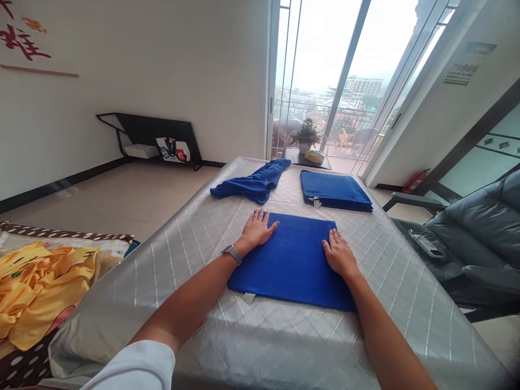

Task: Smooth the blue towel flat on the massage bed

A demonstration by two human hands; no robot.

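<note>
A blue towel lies flat as a rectangle on the silvery quilted table cover, a white label showing at its near left corner. My left hand rests on its far left corner, fingers stretched out. On the right edge lies my right hand, flat with fingers extended. Farther off to the right sits a neat stack of folded blue towels, with white labels at its near edge. A crumpled blue towel lies beyond my left hand, touched by neither hand.
A dark armchair with a white device stands along the right side. Yellow cloth is heaped at the left. Past the far end, a small table holds a potted plant before glass doors. A black folded frame leans by the wall.
</note>
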